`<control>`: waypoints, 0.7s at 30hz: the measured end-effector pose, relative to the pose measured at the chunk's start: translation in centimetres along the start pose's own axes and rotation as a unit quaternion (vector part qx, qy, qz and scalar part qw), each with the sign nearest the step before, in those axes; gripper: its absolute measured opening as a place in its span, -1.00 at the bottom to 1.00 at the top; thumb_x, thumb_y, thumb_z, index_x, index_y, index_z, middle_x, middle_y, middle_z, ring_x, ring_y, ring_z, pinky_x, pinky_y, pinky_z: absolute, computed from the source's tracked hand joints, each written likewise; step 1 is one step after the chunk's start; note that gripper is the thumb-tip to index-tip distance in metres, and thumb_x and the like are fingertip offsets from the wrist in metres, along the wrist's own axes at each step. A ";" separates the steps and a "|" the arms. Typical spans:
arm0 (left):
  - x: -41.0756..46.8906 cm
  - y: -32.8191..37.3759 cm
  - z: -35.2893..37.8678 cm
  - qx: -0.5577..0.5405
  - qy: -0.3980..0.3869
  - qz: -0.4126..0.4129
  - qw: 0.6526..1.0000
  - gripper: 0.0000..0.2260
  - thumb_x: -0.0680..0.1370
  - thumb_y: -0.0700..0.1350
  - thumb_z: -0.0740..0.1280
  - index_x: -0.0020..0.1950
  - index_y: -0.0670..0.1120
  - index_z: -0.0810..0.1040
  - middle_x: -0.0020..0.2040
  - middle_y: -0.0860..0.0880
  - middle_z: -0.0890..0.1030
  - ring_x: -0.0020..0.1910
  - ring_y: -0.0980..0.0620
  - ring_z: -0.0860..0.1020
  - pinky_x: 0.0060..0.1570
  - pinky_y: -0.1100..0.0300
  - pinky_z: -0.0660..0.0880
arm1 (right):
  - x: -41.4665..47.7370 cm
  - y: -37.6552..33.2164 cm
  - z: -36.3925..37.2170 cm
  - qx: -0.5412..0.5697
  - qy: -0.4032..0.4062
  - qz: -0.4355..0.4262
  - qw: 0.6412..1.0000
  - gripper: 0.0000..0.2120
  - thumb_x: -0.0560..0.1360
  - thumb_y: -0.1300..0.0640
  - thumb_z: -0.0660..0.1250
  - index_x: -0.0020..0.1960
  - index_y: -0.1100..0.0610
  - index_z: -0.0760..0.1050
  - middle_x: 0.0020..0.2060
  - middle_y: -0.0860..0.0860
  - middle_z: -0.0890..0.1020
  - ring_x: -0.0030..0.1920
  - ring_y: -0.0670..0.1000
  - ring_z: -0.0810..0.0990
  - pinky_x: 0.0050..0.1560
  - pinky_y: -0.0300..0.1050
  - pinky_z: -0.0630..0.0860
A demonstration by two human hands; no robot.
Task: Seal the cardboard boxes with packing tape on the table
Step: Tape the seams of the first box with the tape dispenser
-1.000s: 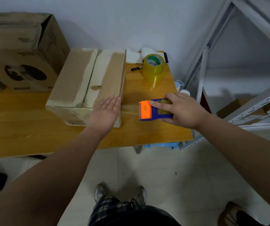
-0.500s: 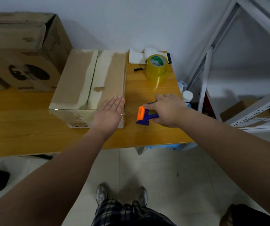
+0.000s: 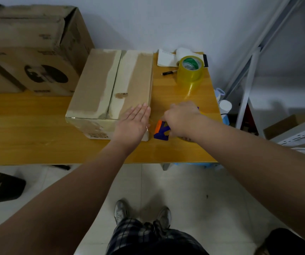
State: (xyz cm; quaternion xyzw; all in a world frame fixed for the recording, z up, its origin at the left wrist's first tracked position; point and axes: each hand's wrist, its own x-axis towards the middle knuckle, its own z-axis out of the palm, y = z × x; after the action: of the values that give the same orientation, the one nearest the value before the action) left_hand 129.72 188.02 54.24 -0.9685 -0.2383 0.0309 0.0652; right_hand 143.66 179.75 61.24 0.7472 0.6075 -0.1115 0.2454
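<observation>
Resting flat on the near right corner of the cardboard box (image 3: 111, 85), the left hand (image 3: 133, 124) keeps its fingers straight and close together. The box sits on the wooden table (image 3: 28, 129), its top flaps closed, with pale strips along the centre seam. Just right of it, the right hand (image 3: 182, 119) curls around a blue and orange tape dispenser (image 3: 161, 130) on the tabletop; the back of the hand hides most of the tool and the fingertips. Farther back on the right stand a yellow tape roll (image 3: 190, 70), a black pen (image 3: 169, 72) and white paper (image 3: 166, 57). A larger carton (image 3: 28, 52) fills the far left, touching the box's far left corner. Metal shelving (image 3: 249, 70) rises beyond the table's right edge.
</observation>
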 end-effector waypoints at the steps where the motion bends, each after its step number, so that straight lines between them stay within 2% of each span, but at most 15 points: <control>1: 0.0 0.0 0.0 -0.001 -0.002 0.000 1.000 -0.53 0.69 -0.02 -0.10 0.54 -0.17 -0.15 0.56 -0.11 -0.07 0.53 0.01 -0.08 0.46 0.13 -0.22 | 0.1 0.0 -0.1 0.003 -0.002 0.000 1.000 -0.65 0.47 -0.10 0.37 0.21 -0.04 0.45 -0.05 0.03 0.42 -0.07 0.08 0.44 -0.14 -0.03 0.32; 7: 0.0 0.1 -0.4 0.004 -0.003 0.009 1.000 -0.50 0.68 0.02 -0.09 0.54 -0.17 -0.12 0.56 -0.12 -0.06 0.53 0.01 -0.08 0.45 0.14 -0.23 | 0.6 0.5 -0.3 0.021 -0.007 -0.014 1.000 -0.74 0.45 -0.11 0.38 0.06 0.00 0.50 -0.12 -0.02 0.52 -0.12 0.03 0.51 -0.28 -0.09 0.32; 11: -0.2 0.1 -0.3 0.009 -0.002 0.015 1.000 -0.51 0.69 -0.03 -0.02 0.54 -0.18 -0.11 0.55 -0.13 -0.02 0.53 -0.02 -0.04 0.46 0.13 -0.20 | 0.7 0.5 0.3 0.036 -0.016 -0.021 0.999 -0.74 0.46 -0.11 0.37 0.05 0.01 0.50 -0.22 -0.04 0.46 -0.16 0.02 0.48 -0.42 -0.13 0.24; 15: -0.1 -0.1 -0.4 0.007 -0.008 0.012 1.000 -0.52 0.69 -0.03 -0.07 0.54 -0.17 -0.15 0.56 -0.11 -0.07 0.54 0.00 -0.08 0.44 0.14 -0.24 | 1.1 0.8 0.5 0.027 -0.013 -0.009 1.000 -0.78 0.47 -0.08 0.36 0.00 0.02 0.48 -0.19 -0.03 0.46 -0.13 0.03 0.49 -0.33 -0.12 0.31; 18: -0.1 -0.2 -0.7 0.012 -0.023 0.009 1.000 -0.52 0.69 -0.02 -0.12 0.54 -0.15 -0.20 0.56 -0.08 -0.13 0.53 0.02 -0.13 0.40 0.17 -0.31 | -0.2 1.9 4.5 -0.057 -0.109 0.030 0.992 -0.86 0.52 0.07 0.32 -0.16 0.08 0.41 -0.22 0.00 0.41 -0.23 0.04 0.39 -0.16 -0.08 0.31; 20: 0.0 0.0 -0.4 0.013 -0.016 -0.003 1.000 -0.52 0.68 -0.01 -0.13 0.54 -0.14 -0.21 0.56 -0.08 -0.14 0.53 0.03 -0.15 0.38 0.18 -0.34 | -1.2 3.8 7.4 0.007 -0.117 0.072 0.991 -0.86 0.52 -0.03 0.31 0.00 0.01 0.48 -0.12 0.02 0.45 -0.18 0.07 0.44 -0.20 -0.09 0.34; 21: -0.1 0.2 -0.3 0.004 -0.012 -0.010 1.000 -0.52 0.68 0.01 -0.13 0.54 -0.14 -0.19 0.56 -0.07 -0.13 0.53 0.04 -0.14 0.37 0.19 -0.35 | -1.5 4.8 8.2 0.079 -0.092 0.089 0.989 -0.76 0.51 -0.08 0.31 0.14 -0.05 0.49 -0.05 0.03 0.47 -0.11 0.08 0.48 -0.21 -0.09 0.37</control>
State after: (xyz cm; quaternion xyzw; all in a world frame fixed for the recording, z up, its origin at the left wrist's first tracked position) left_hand 129.77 187.80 54.52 -0.9652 -0.2490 0.0425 0.0671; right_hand 148.96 173.68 56.04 0.8019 0.5029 -0.2051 0.2491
